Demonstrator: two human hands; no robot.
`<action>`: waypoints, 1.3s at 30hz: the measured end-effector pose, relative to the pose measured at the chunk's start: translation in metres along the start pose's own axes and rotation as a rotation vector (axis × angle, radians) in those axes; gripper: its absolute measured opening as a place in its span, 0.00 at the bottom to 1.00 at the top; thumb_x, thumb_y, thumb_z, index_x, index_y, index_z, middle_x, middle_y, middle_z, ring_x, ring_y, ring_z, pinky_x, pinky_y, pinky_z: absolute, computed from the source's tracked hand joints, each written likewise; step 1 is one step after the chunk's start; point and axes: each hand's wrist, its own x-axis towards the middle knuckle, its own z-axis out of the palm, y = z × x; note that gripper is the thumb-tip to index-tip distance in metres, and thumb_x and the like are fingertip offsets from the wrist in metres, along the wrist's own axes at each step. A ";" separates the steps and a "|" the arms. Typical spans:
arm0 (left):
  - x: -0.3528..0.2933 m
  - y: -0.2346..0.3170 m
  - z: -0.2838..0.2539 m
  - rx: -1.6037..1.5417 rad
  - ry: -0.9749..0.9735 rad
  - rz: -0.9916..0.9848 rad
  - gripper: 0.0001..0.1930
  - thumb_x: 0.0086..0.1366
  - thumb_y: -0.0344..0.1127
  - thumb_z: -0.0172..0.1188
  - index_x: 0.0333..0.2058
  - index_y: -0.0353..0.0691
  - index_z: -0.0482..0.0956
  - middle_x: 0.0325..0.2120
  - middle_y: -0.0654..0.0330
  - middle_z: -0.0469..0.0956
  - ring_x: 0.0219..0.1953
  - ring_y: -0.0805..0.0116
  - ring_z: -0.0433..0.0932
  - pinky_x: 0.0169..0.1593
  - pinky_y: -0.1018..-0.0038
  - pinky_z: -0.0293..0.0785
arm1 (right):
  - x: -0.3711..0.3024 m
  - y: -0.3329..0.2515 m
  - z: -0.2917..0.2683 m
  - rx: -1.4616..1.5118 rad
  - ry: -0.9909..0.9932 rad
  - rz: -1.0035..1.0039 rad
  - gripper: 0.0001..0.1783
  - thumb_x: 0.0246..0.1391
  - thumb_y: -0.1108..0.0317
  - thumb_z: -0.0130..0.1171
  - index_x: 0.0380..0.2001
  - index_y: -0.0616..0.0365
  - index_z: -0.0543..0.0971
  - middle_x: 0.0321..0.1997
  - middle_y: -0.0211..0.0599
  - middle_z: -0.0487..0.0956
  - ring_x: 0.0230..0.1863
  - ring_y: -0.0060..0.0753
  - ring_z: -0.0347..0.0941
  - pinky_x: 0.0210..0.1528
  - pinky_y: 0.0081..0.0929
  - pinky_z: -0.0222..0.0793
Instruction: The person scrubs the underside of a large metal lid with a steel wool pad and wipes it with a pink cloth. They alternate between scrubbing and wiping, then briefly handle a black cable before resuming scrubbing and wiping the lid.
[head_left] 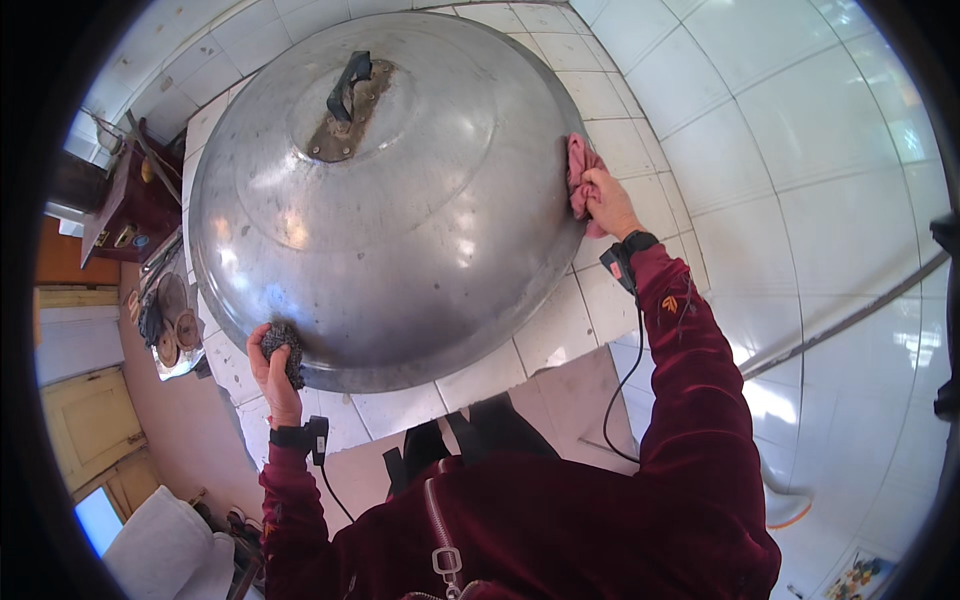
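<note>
White tile all over, with the wall [730, 140] on my right and a tiled counter [560, 315] in front of me. Big domed metal lid [430, 270] covers most of that counter, dome up, rim close to the near edge. It's round, but its black handle [347, 85] runs lengthwise from far right to near left. My left hand [277, 382] is gripping a steel-wool scourer [283, 343] against the rim by the near-left corner; my right hand [613, 207] clutches a bunched pink rag [579, 165] at the rim toward the right edge.
</note>
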 end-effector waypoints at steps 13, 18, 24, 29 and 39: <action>-0.003 0.005 0.005 0.143 0.095 -0.038 0.21 0.55 0.28 0.48 0.50 0.38 0.68 0.43 0.62 0.66 0.44 0.73 0.65 0.51 0.78 0.63 | 0.201 0.089 0.023 -0.145 -0.134 -0.077 0.14 0.48 0.78 0.48 0.39 0.50 0.72 0.35 0.49 0.79 0.40 0.59 0.74 0.40 0.45 0.69; -0.003 0.000 0.005 0.092 0.140 -0.107 0.21 0.55 0.28 0.47 0.50 0.38 0.68 0.43 0.62 0.66 0.44 0.73 0.65 0.51 0.78 0.63 | 0.261 0.098 0.043 -0.115 -0.152 -0.106 0.22 0.49 0.77 0.48 0.48 0.46 0.74 0.38 0.45 0.80 0.41 0.54 0.76 0.41 0.41 0.70; -0.004 0.007 0.008 0.160 0.148 -0.087 0.21 0.54 0.28 0.47 0.50 0.38 0.67 0.42 0.63 0.66 0.42 0.73 0.65 0.48 0.79 0.63 | 0.308 0.090 0.057 -0.101 -0.238 -0.144 0.28 0.49 0.78 0.46 0.53 0.44 0.76 0.39 0.44 0.80 0.42 0.48 0.77 0.43 0.36 0.71; -0.002 0.013 0.010 0.164 0.115 -0.120 0.21 0.55 0.28 0.47 0.50 0.39 0.67 0.40 0.63 0.66 0.39 0.75 0.66 0.44 0.81 0.64 | 0.303 0.084 0.053 -0.063 -0.257 -0.008 0.21 0.50 0.78 0.47 0.47 0.50 0.78 0.35 0.40 0.81 0.38 0.41 0.77 0.41 0.30 0.71; -0.003 0.010 0.007 0.101 0.086 -0.122 0.21 0.57 0.29 0.48 0.51 0.38 0.68 0.40 0.63 0.68 0.38 0.77 0.66 0.44 0.82 0.64 | 0.190 0.086 0.015 -0.097 -0.222 0.005 0.16 0.43 0.75 0.52 0.39 0.54 0.75 0.37 0.47 0.78 0.43 0.54 0.75 0.44 0.40 0.70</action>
